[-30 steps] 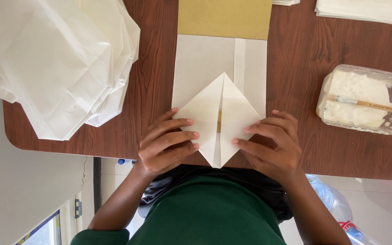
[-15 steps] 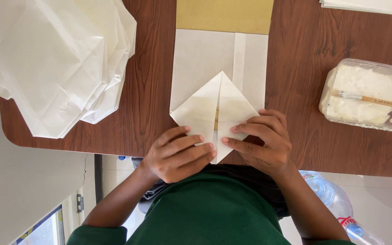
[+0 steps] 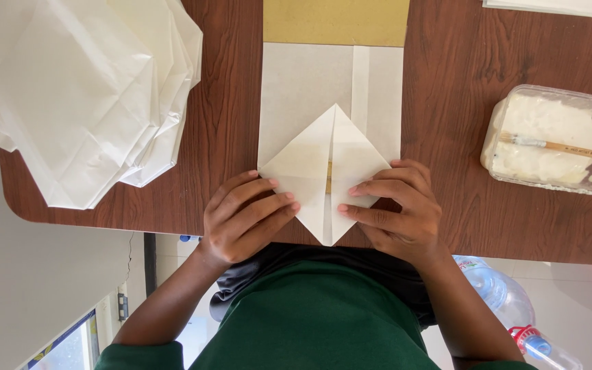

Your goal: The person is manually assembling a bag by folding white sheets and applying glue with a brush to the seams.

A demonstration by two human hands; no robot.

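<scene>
Where hands (image 3: pixel 323 216) press, white paper (image 3: pixel 327 171) forms a diamond.

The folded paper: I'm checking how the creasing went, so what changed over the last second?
Both hands slid along the folded white paper toward its near point. The left hand and right hand now press the lower flaps either side of the centre seam, fingers more curled. Nothing was picked up or released. The paper's diamond fold, the stack of white sheets and the paste tub with its brush stayed put.
</scene>
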